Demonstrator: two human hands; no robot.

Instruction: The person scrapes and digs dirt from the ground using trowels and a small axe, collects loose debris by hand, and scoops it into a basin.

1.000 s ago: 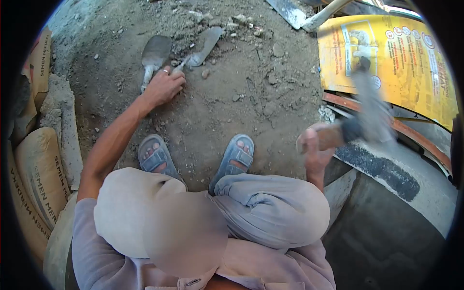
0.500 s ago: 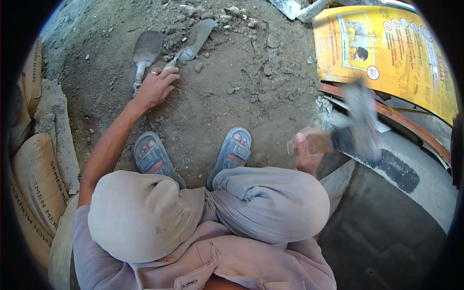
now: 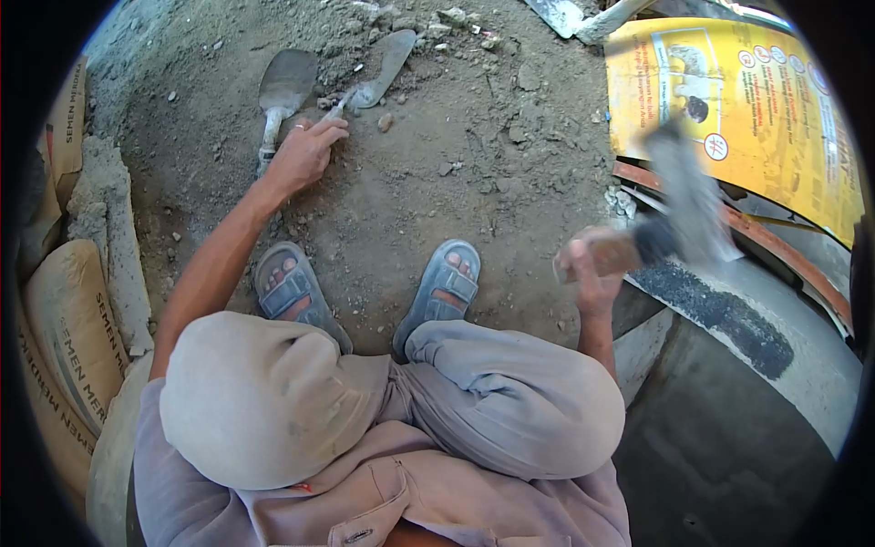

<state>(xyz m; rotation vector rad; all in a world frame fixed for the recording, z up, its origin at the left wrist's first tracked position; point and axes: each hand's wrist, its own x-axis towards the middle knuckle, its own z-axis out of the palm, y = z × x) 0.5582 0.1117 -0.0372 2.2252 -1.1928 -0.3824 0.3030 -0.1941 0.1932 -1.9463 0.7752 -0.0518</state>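
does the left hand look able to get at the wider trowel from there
Probably yes: the left hand is right beside the handle of the wider trowel, with nothing visible in between, though it seems to be touching the narrower trowel.

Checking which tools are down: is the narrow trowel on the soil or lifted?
Lying down: the narrow trowel has its blade on the soil. The left hand is at its handle, grip unclear.
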